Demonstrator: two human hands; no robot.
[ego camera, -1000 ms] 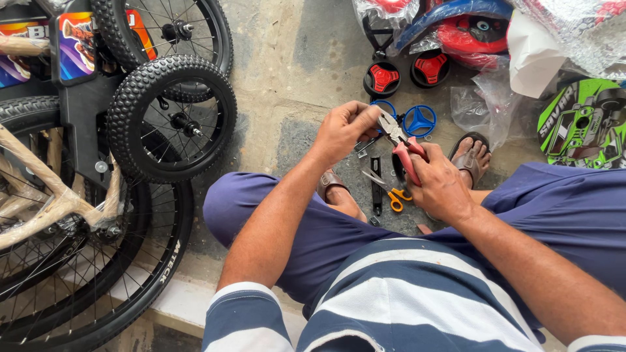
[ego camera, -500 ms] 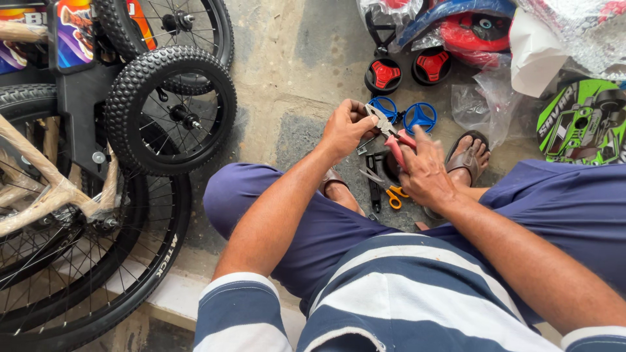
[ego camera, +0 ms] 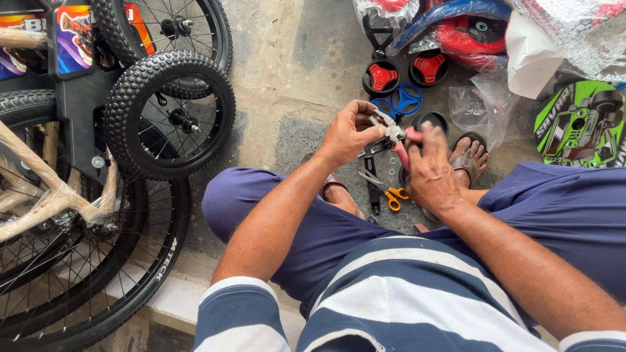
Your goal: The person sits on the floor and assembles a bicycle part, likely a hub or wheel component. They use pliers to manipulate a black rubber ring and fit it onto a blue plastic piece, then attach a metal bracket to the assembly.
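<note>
A seated person in a striped shirt and blue trousers worked low over a concrete floor, hemmed in on nearly every side. To the left, a small knobby bicycle wheel (ego camera: 171,115) and larger spoked wheels stood close against the near knee; far and right lay red and blue plastic parts in bags (ego camera: 456,32) and a green printed plate (ego camera: 580,124). The only open floor was a bare strip of concrete (ego camera: 293,72) running away between the wheels and the parts.

The left hand (ego camera: 349,133) held a small silvery metal fitting (ego camera: 391,130) above the floor between the knees, thumb and fingertips pinched on it. The right hand (ego camera: 430,173) gripped pliers with red handles (ego camera: 404,151), fingers curled tight round the handles, the tool's nose meeting the fitting (its exact shape was too small to make out). The two hands sat just beside each other.

Under them on the floor lay orange-handled scissors (ego camera: 391,194) and a dark tool (ego camera: 372,189), near a sandalled foot (ego camera: 466,156). Two red-centred black caps (ego camera: 381,78) and a blue ring-shaped piece (ego camera: 405,99) rested just beyond the hands.
</note>
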